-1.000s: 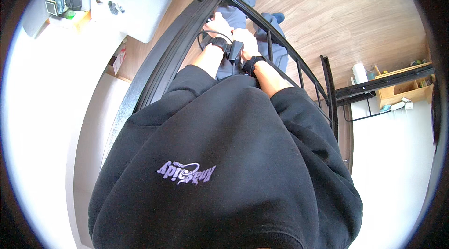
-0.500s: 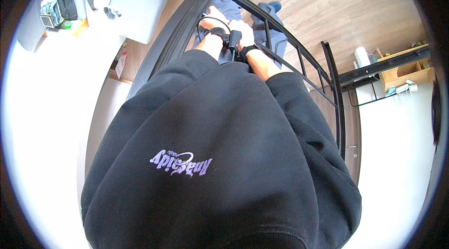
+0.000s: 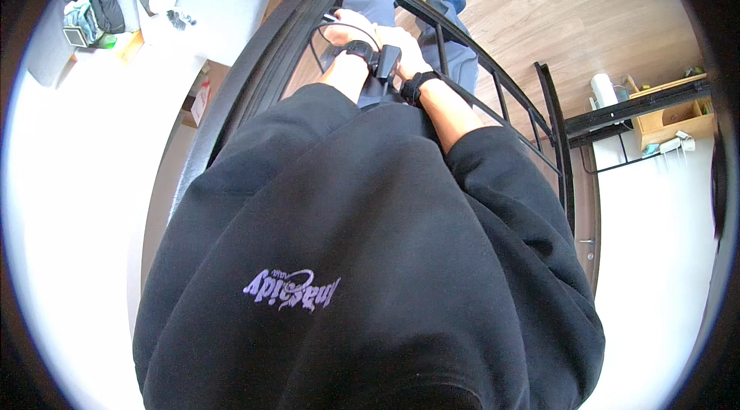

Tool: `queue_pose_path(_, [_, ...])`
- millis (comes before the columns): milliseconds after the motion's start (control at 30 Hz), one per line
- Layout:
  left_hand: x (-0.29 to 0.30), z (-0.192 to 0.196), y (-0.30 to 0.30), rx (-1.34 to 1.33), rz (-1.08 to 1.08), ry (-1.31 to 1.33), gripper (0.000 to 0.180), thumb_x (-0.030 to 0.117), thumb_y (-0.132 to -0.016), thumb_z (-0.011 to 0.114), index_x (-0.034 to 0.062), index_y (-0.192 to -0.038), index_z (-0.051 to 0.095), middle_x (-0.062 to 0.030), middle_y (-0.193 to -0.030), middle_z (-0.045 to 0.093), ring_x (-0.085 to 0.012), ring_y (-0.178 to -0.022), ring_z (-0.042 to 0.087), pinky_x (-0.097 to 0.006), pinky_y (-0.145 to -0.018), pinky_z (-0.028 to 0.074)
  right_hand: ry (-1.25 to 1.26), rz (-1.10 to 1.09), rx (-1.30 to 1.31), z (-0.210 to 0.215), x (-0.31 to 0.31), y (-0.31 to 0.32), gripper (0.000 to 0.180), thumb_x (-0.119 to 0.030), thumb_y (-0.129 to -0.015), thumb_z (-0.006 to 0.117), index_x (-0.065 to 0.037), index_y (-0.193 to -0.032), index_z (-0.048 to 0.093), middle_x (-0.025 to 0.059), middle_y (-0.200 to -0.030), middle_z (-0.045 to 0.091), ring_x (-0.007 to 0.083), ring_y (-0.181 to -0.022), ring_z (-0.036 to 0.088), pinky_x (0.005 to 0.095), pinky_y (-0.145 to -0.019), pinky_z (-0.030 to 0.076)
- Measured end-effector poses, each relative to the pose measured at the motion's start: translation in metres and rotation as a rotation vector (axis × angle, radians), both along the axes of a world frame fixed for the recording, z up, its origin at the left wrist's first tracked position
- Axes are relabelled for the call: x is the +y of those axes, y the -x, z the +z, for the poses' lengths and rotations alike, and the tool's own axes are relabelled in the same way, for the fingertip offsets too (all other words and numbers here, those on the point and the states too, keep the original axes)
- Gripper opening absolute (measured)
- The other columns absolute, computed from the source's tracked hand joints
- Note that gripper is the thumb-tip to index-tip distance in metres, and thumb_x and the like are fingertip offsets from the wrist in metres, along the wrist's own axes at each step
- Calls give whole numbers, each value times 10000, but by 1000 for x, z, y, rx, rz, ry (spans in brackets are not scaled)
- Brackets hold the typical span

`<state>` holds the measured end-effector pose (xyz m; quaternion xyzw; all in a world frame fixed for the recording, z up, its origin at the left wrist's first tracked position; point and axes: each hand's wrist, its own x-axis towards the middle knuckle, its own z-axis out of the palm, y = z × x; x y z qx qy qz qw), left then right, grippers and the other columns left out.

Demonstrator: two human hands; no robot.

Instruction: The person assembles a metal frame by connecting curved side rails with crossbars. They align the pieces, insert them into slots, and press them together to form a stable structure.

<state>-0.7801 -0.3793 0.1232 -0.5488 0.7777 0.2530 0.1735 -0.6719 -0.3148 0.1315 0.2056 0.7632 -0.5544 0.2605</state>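
From the head view, saw the left hand (image 3: 353, 35) and right hand (image 3: 402, 46) close together beyond the black hoodie (image 3: 370, 240), but could not tell whether clamped on anything. Found the black box (image 3: 388, 62) between the wrists, just beside the left wristband (image 3: 357, 48), with its long axis running roughly away from the hoodie, and a black cable (image 3: 347, 25) arching across the left hand.

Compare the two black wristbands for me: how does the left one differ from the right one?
The left wristband sits higher in the picture; the right wristband sits lower. A thin black cable arcs close by the left wristband, while the right wristband has no such loop beside it. Less bare forearm shows below the left wristband than below the right wristband. Both are black and worn around a wrist.
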Motion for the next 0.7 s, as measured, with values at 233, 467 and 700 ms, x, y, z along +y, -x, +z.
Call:
queue_pose_path(233, [10,0,0,42,202,-54,479,362,-1009,512,-92,-952,656,-240,-819,700,-319,-594,675,-448,-562,557,-3,149,-163,1,15,-29,370,-320,-918,596,-7,-1016,768,267,-996,756,429,-941,749,502,-822,608])
queue_pose_path(467, [20,9,-7,39,170,18,417,332,-997,568,-27,-1155,710,-194,-1110,750,-278,-968,745,-426,-747,611,-254,-5,-102,10,-2,-39,222,-258,-918,620,-72,-966,731,193,-897,746,387,-846,747,484,-749,596])
queue_pose_path(700, [4,0,-7,-313,-461,96,399,349,-1015,533,17,-1179,683,-165,-1080,729,-272,-947,736,-408,-759,604,100,-12,-124,-20,4,-39,374,-392,-879,686,-63,-1047,743,230,-1042,752,421,-1004,728,480,-850,589])
